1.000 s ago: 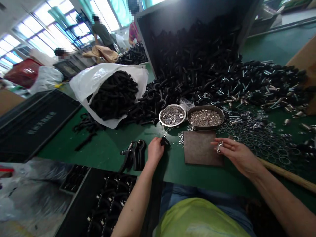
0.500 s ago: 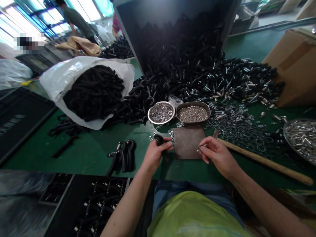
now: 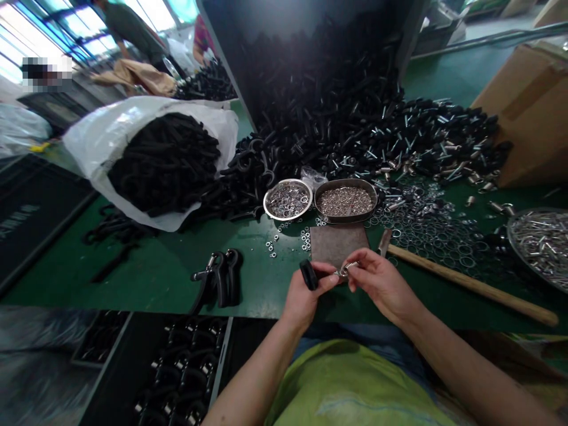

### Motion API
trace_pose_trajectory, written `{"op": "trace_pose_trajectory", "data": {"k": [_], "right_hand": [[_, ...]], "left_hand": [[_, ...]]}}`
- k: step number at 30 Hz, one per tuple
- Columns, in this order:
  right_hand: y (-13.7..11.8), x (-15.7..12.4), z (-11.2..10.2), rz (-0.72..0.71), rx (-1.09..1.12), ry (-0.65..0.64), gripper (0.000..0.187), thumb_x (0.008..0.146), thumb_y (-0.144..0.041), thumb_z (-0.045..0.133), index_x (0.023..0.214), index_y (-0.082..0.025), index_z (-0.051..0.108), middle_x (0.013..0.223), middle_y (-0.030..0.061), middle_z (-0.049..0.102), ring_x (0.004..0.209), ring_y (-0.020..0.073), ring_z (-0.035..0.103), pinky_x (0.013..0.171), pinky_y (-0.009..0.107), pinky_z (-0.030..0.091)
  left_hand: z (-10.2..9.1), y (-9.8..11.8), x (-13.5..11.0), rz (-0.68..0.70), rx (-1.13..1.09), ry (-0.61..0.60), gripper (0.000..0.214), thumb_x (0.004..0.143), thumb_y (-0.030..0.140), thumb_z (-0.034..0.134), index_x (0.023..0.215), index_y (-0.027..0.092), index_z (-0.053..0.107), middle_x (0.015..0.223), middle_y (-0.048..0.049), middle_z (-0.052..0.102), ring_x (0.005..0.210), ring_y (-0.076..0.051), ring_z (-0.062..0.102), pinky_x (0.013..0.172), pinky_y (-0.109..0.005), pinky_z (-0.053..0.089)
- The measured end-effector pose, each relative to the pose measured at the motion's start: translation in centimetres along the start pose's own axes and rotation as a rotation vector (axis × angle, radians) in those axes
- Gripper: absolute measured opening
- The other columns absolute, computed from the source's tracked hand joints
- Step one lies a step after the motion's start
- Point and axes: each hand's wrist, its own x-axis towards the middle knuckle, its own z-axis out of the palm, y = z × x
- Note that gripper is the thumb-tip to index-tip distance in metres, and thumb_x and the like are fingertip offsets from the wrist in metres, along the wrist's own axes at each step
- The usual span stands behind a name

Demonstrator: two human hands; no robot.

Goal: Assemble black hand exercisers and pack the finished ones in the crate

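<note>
My left hand (image 3: 300, 302) is closed around a black plastic handle part (image 3: 307, 276), whose rounded end sticks up above the fingers. My right hand (image 3: 385, 285) pinches a small silver coil spring (image 3: 352, 265) between thumb and fingertips. The fingertips of both hands nearly meet at the spring's left end, where a small bright piece of metal shows; I cannot make out how it joins the black part. Both hands are over the near edge of a flat grey metal plate (image 3: 335, 241). A hammer (image 3: 470, 285) with a wooden handle lies right of my right hand.
Behind the plate stand a round dish of rings (image 3: 265, 208) and an oval tin of tiny metal pieces (image 3: 345, 219). Black parts spill from a white sack (image 3: 84, 142). Several finished-looking black clamps (image 3: 228, 281) lie at left. A cardboard box (image 3: 532, 112) stands at right.
My hands have come together over the plate's near edge. The left moved right with the black handle part, which now points upward; the right moved slightly left with the spring.
</note>
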Motion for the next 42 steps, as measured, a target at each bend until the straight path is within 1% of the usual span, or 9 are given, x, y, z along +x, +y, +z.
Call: {"op": "trace_pose_trajectory", "data": {"k": [4, 7, 11, 18, 22, 27, 33, 39, 42], "right_hand": [[-0.7, 0.4, -0.4, -0.034, -0.171, 0.081, 0.024, 0.07, -0.03, 0.071, 0.089, -0.021, 0.06, 0.084, 0.0022, 0.066, 0.078, 0.0165, 0.063, 0.071, 0.031, 0.051], [-1.7, 0.2, -0.5, -0.077, -0.352, 0.058, 0.02, 0.072, -0.031, 0.068, 0.089, -0.023, 0.062, 0.082, 0.0025, 0.068, 0.077, 0.0192, 0.064, 0.073, 0.034, 0.052], [-2.7, -0.3, -0.2, -0.155, -0.405, 0.022, 0.017, 0.074, -0.028, 0.065, 0.09, -0.024, 0.062, 0.08, 0.0019, 0.067, 0.075, 0.0194, 0.065, 0.071, 0.035, 0.052], [-2.6, -0.5, 0.1, -0.35, -0.737, 0.019, 0.014, 0.078, -0.018, 0.057, 0.087, -0.025, 0.064, 0.087, 0.0018, 0.066, 0.082, 0.0187, 0.061, 0.076, 0.033, 0.048], [-2.0, 0.1, -0.4, -0.23, -0.678, 0.026, 0.014, 0.078, -0.021, 0.057, 0.091, -0.022, 0.061, 0.086, 0.0017, 0.066, 0.08, 0.0175, 0.062, 0.074, 0.032, 0.048], [-1.9, 3.5, -3.7, -0.168, -0.736, -0.043, 0.021, 0.083, -0.03, 0.052, 0.101, -0.021, 0.059, 0.088, 0.003, 0.066, 0.081, 0.0175, 0.06, 0.074, 0.033, 0.047], [-2.5, 8.9, -10.2, -0.207, -1.46, 0.331, 0.01, 0.076, -0.026, 0.058, 0.074, -0.022, 0.066, 0.086, 0.0082, 0.062, 0.097, 0.0254, 0.05, 0.079, 0.036, 0.042], [-3.2, 9.1, -9.4, -0.25, -1.369, 0.308, 0.01, 0.077, -0.024, 0.053, 0.071, -0.019, 0.06, 0.087, 0.0085, 0.061, 0.096, 0.0241, 0.052, 0.079, 0.034, 0.042], [-3.6, 6.4, -6.6, -0.263, -0.994, 0.143, 0.012, 0.084, -0.029, 0.045, 0.084, -0.019, 0.053, 0.084, 0.0042, 0.062, 0.081, 0.0172, 0.058, 0.071, 0.029, 0.045]], "left_hand": [[0.2, -0.5, 0.2, 0.043, 0.181, 0.009, 0.019, 0.067, 0.031, 0.073, 0.079, 0.017, 0.067, 0.08, -0.0031, 0.064, 0.073, -0.014, 0.058, 0.069, -0.025, 0.045], [0.8, -1.3, 0.4, -0.228, -0.076, -0.073, 0.028, 0.067, 0.036, 0.072, 0.081, 0.016, 0.059, 0.066, 0.0011, 0.055, 0.051, -0.007, 0.045, 0.047, -0.018, 0.035], [2.0, -2.2, 0.6, -0.458, -0.333, -0.148, 0.031, 0.061, 0.026, 0.075, 0.076, 0.015, 0.05, 0.06, 0.0058, 0.042, 0.045, -0.002, 0.031, 0.041, -0.013, 0.022], [3.2, -1.8, 0.5, -0.42, -0.29, -0.194, 0.031, 0.058, 0.023, 0.074, 0.077, 0.016, 0.051, 0.056, 0.0077, 0.036, 0.047, -0.003, 0.03, 0.043, -0.015, 0.021], [3.3, -0.7, 0.2, -0.317, 0.028, -0.24, 0.038, 0.06, 0.033, 0.075, 0.09, 0.017, 0.058, 0.061, 0.0058, 0.044, 0.048, -0.004, 0.034, 0.041, -0.017, 0.022], [2.9, 0.2, -0.5, -0.356, 0.143, -0.301, 0.034, 0.063, 0.036, 0.072, 0.084, 0.017, 0.055, 0.053, 0.0074, 0.042, 0.042, -0.005, 0.031, 0.039, -0.018, 0.022], [1.7, -0.3, -0.8, -0.324, 0.066, -0.279, 0.042, 0.066, 0.046, 0.071, 0.09, 0.018, 0.05, 0.052, 0.0081, 0.043, 0.043, -0.006, 0.033, 0.042, -0.019, 0.027], [0.9, -0.8, 0.7, -0.259, 0.063, -0.201, 0.041, 0.068, 0.051, 0.069, 0.085, 0.015, 0.058, 0.075, -0.0011, 0.055, 0.059, -0.008, 0.048, 0.05, -0.019, 0.036], [1.0, -1.1, 1.5, -0.345, -0.07, -0.183, 0.048, 0.072, 0.059, 0.061, 0.086, 0.014, 0.058, 0.067, 0.0023, 0.047, 0.052, -0.006, 0.04, 0.045, -0.017, 0.03]]}}
